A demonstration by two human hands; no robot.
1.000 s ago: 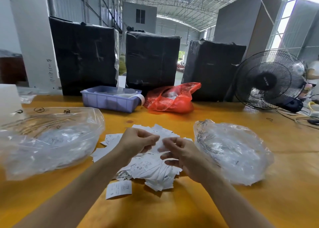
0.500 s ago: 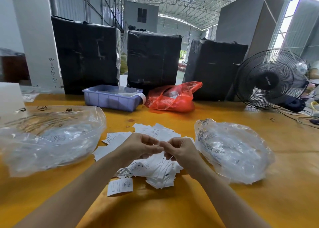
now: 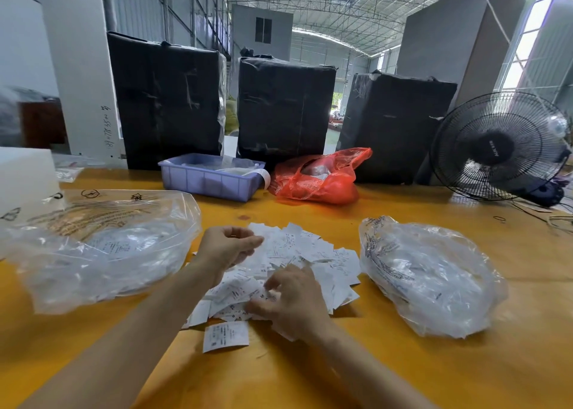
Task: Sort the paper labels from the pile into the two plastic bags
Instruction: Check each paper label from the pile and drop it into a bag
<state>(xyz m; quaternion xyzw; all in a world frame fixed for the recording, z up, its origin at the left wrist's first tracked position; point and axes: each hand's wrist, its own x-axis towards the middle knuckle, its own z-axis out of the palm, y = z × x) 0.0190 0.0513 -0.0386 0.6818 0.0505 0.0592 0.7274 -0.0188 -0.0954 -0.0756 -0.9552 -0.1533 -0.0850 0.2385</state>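
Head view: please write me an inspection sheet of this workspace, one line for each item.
Surface: yellow table, some marks.
Job's things: pile of paper labels in the middle; one loose label nearer the person; left clear bag and right clear bag, both holding labels.
Clutter: purple tray, red bag, white block.
Grippers: left hand raised over the pile, fingers curled, contents unclear; right hand down on the labels, grasp unclear.
Cables: wires near the fan.
Surroundings: black fan, three black-wrapped bundles, warehouse hall.
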